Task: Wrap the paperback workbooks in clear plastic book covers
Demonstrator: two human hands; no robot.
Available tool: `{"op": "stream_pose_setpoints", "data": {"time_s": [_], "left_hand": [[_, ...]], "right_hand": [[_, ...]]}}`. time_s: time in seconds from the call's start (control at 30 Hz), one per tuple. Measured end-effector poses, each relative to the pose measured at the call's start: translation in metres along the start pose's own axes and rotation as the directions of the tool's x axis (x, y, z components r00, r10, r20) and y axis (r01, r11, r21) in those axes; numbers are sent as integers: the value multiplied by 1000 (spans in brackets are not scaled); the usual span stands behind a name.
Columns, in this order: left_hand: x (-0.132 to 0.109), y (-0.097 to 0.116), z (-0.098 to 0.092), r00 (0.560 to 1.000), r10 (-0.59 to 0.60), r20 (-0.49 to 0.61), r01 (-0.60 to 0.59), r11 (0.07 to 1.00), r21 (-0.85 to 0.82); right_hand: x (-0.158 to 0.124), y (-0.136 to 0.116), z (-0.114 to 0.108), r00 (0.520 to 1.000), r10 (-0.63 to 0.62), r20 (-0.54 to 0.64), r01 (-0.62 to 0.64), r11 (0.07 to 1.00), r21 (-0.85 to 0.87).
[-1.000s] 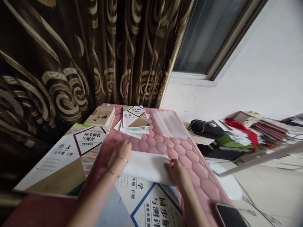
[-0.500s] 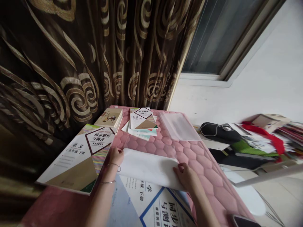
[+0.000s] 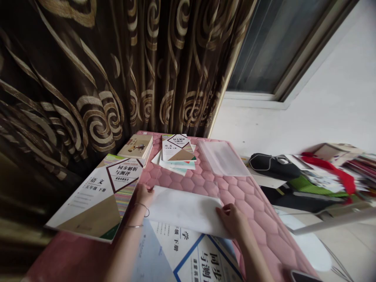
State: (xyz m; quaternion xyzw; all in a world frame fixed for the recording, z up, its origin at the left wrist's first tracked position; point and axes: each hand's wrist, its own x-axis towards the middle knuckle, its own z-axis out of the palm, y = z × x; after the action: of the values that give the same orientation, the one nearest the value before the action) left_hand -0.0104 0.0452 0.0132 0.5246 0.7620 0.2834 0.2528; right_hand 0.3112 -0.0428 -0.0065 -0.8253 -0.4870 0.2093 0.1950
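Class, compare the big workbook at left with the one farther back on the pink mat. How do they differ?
The left workbook looks bigger and lies alone beside the left hand holding a white sheet; the far workbook tops a fanned stack, untouched. Both show the same cover design.

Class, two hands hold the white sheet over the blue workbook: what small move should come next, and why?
Probably draw the white sheet toward the body over the blue workbook: the left hand and right hand grip its two ends, and it covers only the book's far edge.

Bare forearms, 2 thin bangles (image 3: 143,206) above the left grip (image 3: 143,194).
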Motion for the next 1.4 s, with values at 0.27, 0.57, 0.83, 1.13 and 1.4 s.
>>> {"op": "stream_pose_setpoints", "data": {"time_s": [0.27,0.57,0.83,1.13,1.4], "left_hand": [[-25,-15,-19,992,118,-37,-117,993,19],[-40,-23,-14,993,115,18,-112,983,-148],[-44,-15,-6,994,60,-95,-67,994,-81],[-43,-14,-6,997,48,-67,-54,994,-96],[-42,-15,-8,998,41,-54,-47,993,-106]], "right_hand": [[2,2,2,998,2,-56,-1,1000,24],[3,2,-3,998,8,-68,-6,1000,16],[-1,-11,-19,999,26,-48,-21,994,111],[-5,-16,-23,997,39,-72,-28,990,141],[10,-4,-14,997,52,49,-63,966,250]]}}
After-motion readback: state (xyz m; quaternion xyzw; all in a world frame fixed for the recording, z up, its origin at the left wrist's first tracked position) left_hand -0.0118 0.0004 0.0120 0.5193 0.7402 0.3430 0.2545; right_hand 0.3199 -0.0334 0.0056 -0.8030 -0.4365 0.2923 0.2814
